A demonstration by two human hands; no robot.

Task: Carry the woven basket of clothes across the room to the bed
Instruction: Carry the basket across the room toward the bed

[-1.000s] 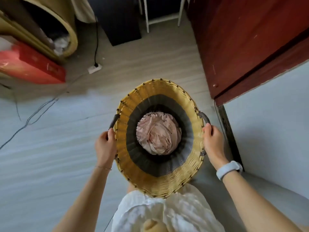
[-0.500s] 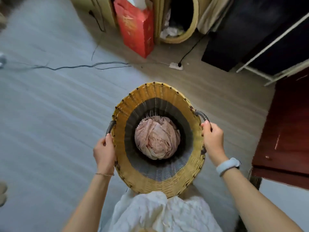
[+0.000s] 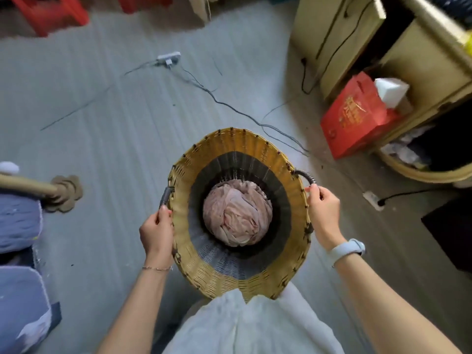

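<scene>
I hold a round woven basket (image 3: 245, 146), yellow at the rim and dark lower down, in front of my body above the floor. A bundle of crumpled pink cloth (image 3: 236, 221) lies at its bottom. My left hand (image 3: 155, 229) grips the dark handle on the basket's left side. My right hand (image 3: 323, 212), with a pale wristband, grips the dark handle on the right side. A bed corner with blue bedding (image 3: 18, 223) and a carved wooden post shows at the left edge.
Black cables (image 3: 229, 106) and a white power strip (image 3: 168, 58) lie on the grey floor ahead. A red gift bag (image 3: 355, 118), beige cabinets (image 3: 332, 34) and a round bin stand at the right. Red stools sit at the far top left.
The view has swung left: the red door and wall at the right are gone, and the bed corner has come into view at the left. Both hands keep their grip.
</scene>
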